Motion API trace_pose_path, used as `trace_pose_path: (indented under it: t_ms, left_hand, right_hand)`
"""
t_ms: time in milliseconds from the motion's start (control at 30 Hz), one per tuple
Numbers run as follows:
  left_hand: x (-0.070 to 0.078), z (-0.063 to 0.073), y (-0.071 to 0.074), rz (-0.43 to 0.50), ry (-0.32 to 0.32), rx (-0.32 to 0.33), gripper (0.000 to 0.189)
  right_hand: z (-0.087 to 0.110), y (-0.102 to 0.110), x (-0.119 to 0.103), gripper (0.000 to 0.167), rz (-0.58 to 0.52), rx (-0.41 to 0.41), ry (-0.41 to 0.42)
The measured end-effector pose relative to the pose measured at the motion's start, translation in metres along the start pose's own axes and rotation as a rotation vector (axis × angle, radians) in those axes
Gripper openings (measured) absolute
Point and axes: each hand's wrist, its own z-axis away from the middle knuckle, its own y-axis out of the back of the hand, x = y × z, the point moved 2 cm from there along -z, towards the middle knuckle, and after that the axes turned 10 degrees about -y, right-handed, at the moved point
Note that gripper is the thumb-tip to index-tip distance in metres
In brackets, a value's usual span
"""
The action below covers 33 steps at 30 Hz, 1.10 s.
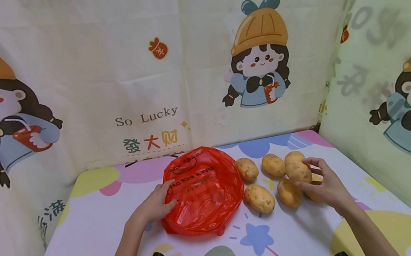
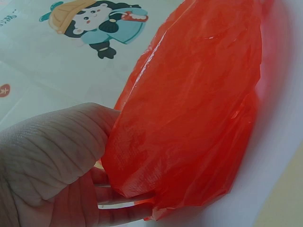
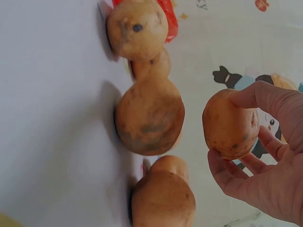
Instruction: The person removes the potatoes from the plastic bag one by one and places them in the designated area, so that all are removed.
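Note:
A red plastic bag (image 1: 204, 191) with black print stands on the table, bulging and rounded. My left hand (image 1: 158, 203) grips its left side; in the left wrist view the bag (image 2: 184, 113) covers part of the fingers of the left hand (image 2: 57, 156). My right hand (image 1: 325, 185) holds a potato (image 1: 298, 170) between thumb and fingers, raised above the other potatoes. In the right wrist view this held potato (image 3: 229, 125) is apart from the table, with the right hand (image 3: 267, 165) around it from the side.
Several loose potatoes lie between the bag and my right hand, among them one near the bag (image 1: 259, 199), one farther back (image 1: 273, 165) and one under the held potato (image 1: 289, 193). Patterned cloth walls (image 1: 197, 79) enclose the table (image 1: 95, 228) at the back and sides.

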Motion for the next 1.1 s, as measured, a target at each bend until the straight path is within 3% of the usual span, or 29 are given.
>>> trace_pose_path:
  t_ms: [1100]
  left_hand:
    - [-0.001,0.001,-0.002,-0.005,0.011,0.010,0.069]
  right_hand:
    - [0.007,0.051,0.044,0.074,0.097,0.118,-0.059]
